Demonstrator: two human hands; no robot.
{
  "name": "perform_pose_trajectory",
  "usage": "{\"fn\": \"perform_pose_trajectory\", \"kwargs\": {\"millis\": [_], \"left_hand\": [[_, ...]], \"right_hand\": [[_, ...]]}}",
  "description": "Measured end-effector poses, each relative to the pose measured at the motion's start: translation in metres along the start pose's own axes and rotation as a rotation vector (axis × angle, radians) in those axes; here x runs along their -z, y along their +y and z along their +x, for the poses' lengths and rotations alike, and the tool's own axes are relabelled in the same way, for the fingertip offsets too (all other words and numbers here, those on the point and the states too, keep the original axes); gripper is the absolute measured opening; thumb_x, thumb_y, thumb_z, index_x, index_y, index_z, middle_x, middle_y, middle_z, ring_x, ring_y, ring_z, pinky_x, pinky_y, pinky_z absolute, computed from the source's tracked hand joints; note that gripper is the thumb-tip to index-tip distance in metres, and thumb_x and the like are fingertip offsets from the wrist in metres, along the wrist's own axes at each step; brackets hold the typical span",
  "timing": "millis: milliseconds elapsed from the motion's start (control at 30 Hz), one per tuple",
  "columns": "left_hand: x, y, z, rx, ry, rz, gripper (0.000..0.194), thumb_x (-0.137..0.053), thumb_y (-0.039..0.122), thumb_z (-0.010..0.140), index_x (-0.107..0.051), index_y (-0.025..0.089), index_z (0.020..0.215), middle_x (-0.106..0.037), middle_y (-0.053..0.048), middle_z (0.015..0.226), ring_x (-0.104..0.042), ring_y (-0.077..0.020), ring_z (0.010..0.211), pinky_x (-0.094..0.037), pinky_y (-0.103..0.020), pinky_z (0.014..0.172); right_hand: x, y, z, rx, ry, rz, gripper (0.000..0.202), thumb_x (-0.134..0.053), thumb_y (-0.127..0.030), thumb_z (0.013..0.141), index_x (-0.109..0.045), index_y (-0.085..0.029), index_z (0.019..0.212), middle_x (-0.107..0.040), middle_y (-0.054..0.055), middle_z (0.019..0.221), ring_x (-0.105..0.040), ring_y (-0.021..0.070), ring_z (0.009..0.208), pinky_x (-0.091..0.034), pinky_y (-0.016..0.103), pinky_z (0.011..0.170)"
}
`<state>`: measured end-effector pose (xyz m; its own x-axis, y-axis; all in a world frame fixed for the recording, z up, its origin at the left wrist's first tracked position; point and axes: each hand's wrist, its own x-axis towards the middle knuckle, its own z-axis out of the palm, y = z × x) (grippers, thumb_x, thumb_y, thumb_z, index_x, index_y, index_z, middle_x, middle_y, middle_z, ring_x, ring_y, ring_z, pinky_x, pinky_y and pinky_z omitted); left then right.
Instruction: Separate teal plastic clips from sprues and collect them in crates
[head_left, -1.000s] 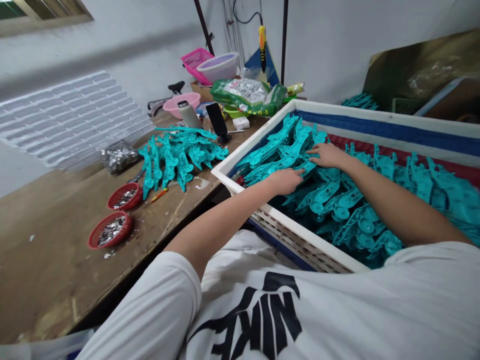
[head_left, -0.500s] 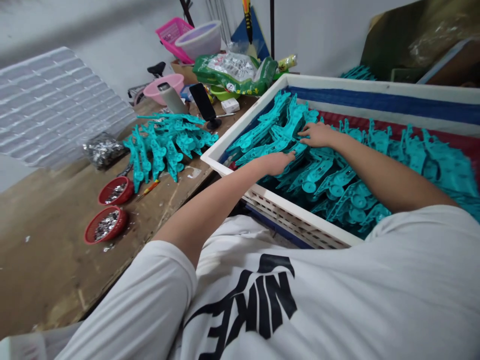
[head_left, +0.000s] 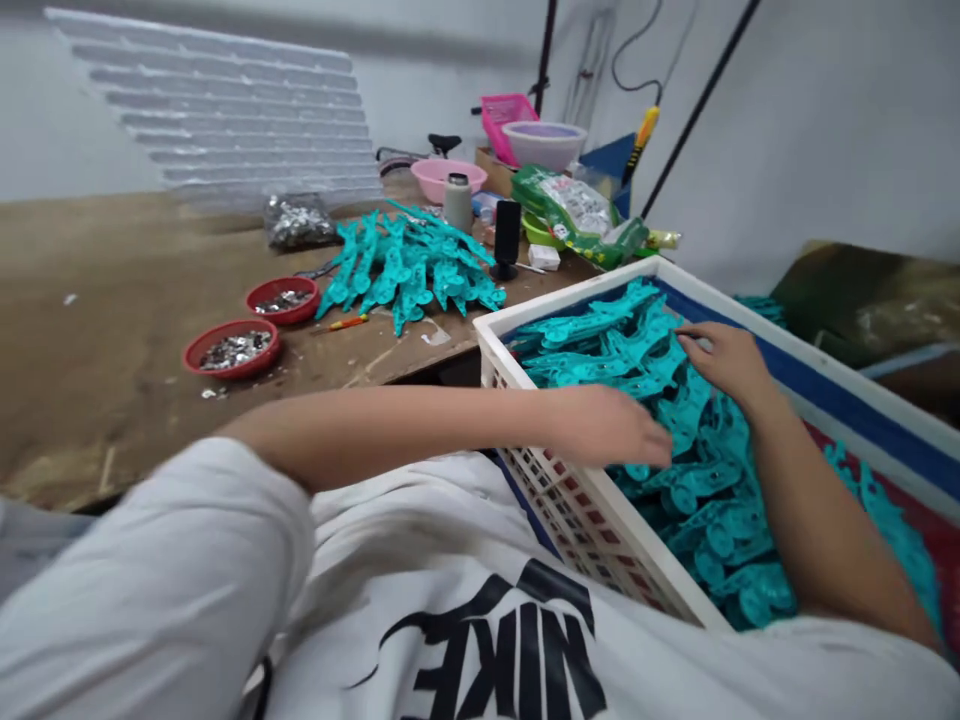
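Many long teal plastic pieces (head_left: 697, 490) with round discs lie heaped in a white slatted crate (head_left: 570, 497). My left hand (head_left: 611, 425) is over the crate's near side, slightly blurred, its fingers stretched toward the pieces with nothing visible in them. Farther back, my right hand (head_left: 724, 360) rests at the far edge of the heap. Its fingers are apart and its fingertips touch the teal pieces; no piece is seen lifted in it. Where the left fingertips meet the heap, contact is hard to make out.
On the brown table (head_left: 135, 260) lie another teal pile (head_left: 409, 265), two red baskets (head_left: 232, 350) of small metal parts and a bag of metal parts (head_left: 298, 220). A phone on a stand (head_left: 507, 240), a grey bottle (head_left: 457, 203) and a green bag (head_left: 570, 205) stand behind.
The view has swung to the left. My hands have drawn apart over the teal pieces, the left one now nearer my body and the right one toward the crate's far side.
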<state>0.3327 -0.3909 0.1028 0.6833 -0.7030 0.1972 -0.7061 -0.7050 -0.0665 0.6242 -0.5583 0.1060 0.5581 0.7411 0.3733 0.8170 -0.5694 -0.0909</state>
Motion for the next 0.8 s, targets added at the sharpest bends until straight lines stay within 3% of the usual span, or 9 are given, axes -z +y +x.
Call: {"fn": "perform_pose_trajectory", "kwargs": {"millis": [67,133,200,267,400,500,633,733,800], "left_hand": [[0.02,0.032,-0.061,-0.159,0.022,-0.014,0.037,-0.053,0.021,0.126,-0.089,0.025,0.137,-0.086,-0.013,0.151,-0.08,-0.0256,0.131,-0.058,-0.04,0.107],[0.028,0.059,-0.131,-0.113,0.039,-0.057,0.034,-0.056,0.025,0.127,-0.089,0.025,0.115,-0.09,-0.011,0.122,-0.08,-0.0253,0.108,-0.056,-0.044,0.089],[0.022,0.078,-0.203,0.07,0.01,-0.113,0.028,-0.064,0.018,0.121,-0.084,0.025,0.103,-0.086,-0.008,0.1,-0.075,-0.0258,0.09,-0.051,-0.046,0.079],[0.007,0.092,-0.272,0.317,-0.01,-0.206,0.028,-0.067,0.008,0.114,-0.08,0.026,0.097,-0.083,-0.007,0.091,-0.073,-0.0264,0.084,-0.049,-0.045,0.077],[-0.03,0.111,-0.372,0.678,-0.004,-0.351,0.033,-0.065,-0.001,0.104,-0.081,0.028,0.1,-0.085,-0.005,0.094,-0.076,-0.0249,0.086,-0.05,-0.039,0.08],[-0.046,0.113,-0.405,0.793,0.029,-0.321,0.031,-0.069,-0.002,0.101,-0.082,0.027,0.102,-0.085,-0.003,0.095,-0.077,-0.0238,0.087,-0.049,-0.038,0.082],[-0.046,0.107,-0.41,0.852,0.076,-0.191,0.02,-0.076,0.006,0.108,-0.081,0.025,0.104,-0.082,-0.002,0.09,-0.073,-0.024,0.084,-0.047,-0.041,0.083],[-0.043,0.106,-0.406,0.862,0.095,-0.139,0.01,-0.084,0.016,0.111,-0.082,0.024,0.107,-0.08,-0.001,0.088,-0.07,-0.0232,0.081,-0.045,-0.043,0.081],[-0.044,0.11,-0.403,0.868,0.08,-0.131,0.016,-0.089,0.022,0.111,-0.079,0.023,0.098,-0.077,-0.001,0.081,-0.068,-0.0222,0.077,-0.042,-0.044,0.078]], "right_hand": [[0.024,-0.031,-0.011,0.159,0.116,0.093,0.039,-0.061,-0.043,0.108,-0.092,-0.024,0.12,-0.091,0.018,0.132,-0.088,0.0412,0.127,-0.071,0.057,0.116],[0.044,-0.07,-0.019,0.374,0.149,0.15,0.027,-0.066,-0.045,0.112,-0.09,-0.035,0.118,-0.092,0.011,0.127,-0.089,0.0379,0.121,-0.073,0.057,0.112],[0.057,-0.112,-0.015,0.583,0.091,0.17,0.02,-0.07,-0.042,0.115,-0.088,-0.043,0.124,-0.091,0.007,0.128,-0.089,0.0358,0.118,-0.074,0.057,0.107],[0.06,-0.157,0.006,0.771,-0.007,0.156,0.023,-0.069,-0.04,0.117,-0.086,-0.044,0.131,-0.09,0.008,0.13,-0.088,0.0369,0.117,-0.074,0.06,0.1],[0.035,-0.255,0.097,0.994,-0.18,0.067,0.034,-0.065,-0.043,0.118,-0.09,-0.031,0.138,-0.088,0.015,0.136,-0.085,0.0394,0.124,-0.071,0.061,0.104],[-0.004,-0.346,0.19,1.047,-0.3,-0.017,0.041,-0.067,-0.046,0.116,-0.09,-0.027,0.144,-0.086,0.017,0.141,-0.082,0.0378,0.13,-0.068,0.056,0.115],[-0.081,-0.485,0.301,1.029,-0.338,-0.117,0.055,-0.068,-0.048,0.115,-0.083,-0.021,0.16,-0.081,0.02,0.154,-0.074,0.0412,0.145,-0.059,0.058,0.131],[-0.151,-0.582,0.351,0.915,-0.326,-0.216,0.066,-0.068,-0.051,0.114,-0.076,-0.02,0.171,-0.072,0.023,0.171,-0.062,0.0493,0.162,-0.05,0.066,0.138],[-0.192,-0.633,0.367,0.785,-0.383,-0.306,0.081,-0.074,-0.059,0.112,-0.064,-0.022,0.183,-0.061,0.024,0.183,-0.053,0.0543,0.172,-0.046,0.072,0.141]]}}
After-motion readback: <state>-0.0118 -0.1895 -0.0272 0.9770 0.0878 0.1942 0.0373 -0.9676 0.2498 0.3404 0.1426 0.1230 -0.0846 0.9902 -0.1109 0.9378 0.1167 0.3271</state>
